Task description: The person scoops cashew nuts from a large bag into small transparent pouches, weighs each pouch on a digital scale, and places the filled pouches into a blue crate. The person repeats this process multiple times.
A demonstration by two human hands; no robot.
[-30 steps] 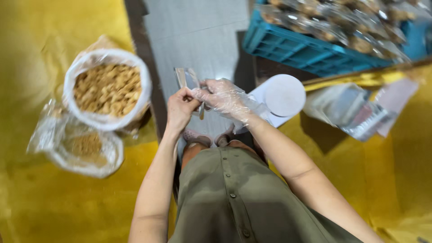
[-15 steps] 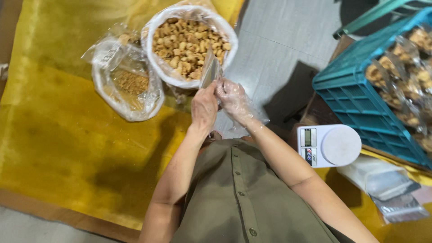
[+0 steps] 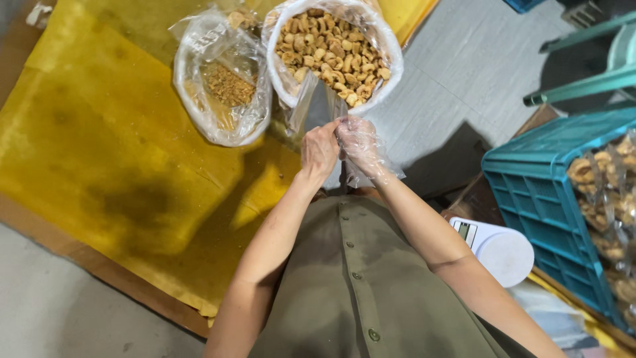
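Two hands held a small clear pouch open beside a big bag of fried snacks.

The left hand (image 3: pixel 319 149), bare, and the right hand (image 3: pixel 358 142), in a thin plastic glove, met in front of the person's chest, their fingers pinched together on the small clear pouch (image 3: pixel 317 106), which stood up from the hands and overlapped the near rim of the large bag of golden snack pieces (image 3: pixel 334 50). Just left of that lay a second clear bag with brown crumbs (image 3: pixel 222 83), both on a yellow sheet (image 3: pixel 112 166) on the floor. A white scale (image 3: pixel 497 248) sat at the right, next to a teal crate (image 3: pixel 550 192) of filled packets.
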